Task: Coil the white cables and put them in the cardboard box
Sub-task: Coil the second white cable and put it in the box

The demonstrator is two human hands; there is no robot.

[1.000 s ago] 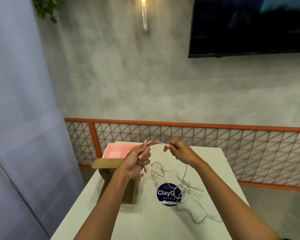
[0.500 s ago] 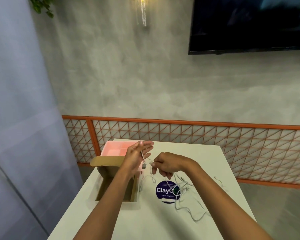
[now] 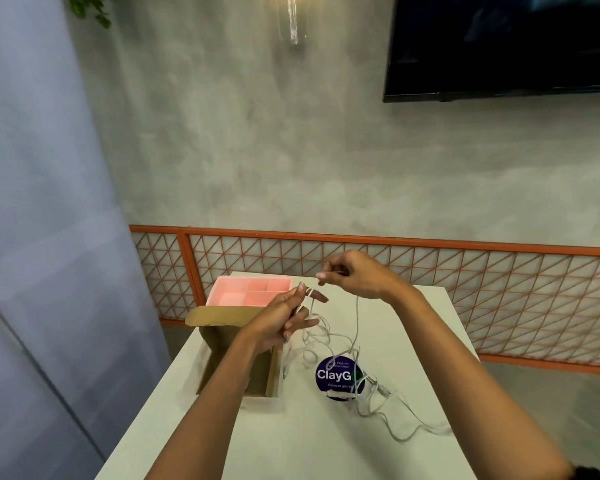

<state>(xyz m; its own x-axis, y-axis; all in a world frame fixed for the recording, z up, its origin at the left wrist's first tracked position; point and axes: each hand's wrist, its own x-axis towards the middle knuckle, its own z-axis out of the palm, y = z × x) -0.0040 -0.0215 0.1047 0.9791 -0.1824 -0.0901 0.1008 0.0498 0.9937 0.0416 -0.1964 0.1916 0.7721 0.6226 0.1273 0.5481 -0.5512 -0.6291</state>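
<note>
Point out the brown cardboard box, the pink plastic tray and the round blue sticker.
Brown cardboard box (image 3: 219, 315): head view, back flap.
Pink plastic tray (image 3: 253, 278): head view, far rim.
Round blue sticker (image 3: 321, 382): head view, left half.

Two arms reach in over the near edge of the table (image 3: 291, 445). The left arm (image 3: 205, 403) is long and slim, and it is bare all the way along. The right arm (image 3: 465, 368) is bare too. The left hand (image 3: 284, 320) and the right hand (image 3: 354, 278) wear nothing. Past the near right corner of the table, by the right elbow, a small dark bit (image 3: 591, 473) shows. It is too small to tell if it is a sleeve.
</note>
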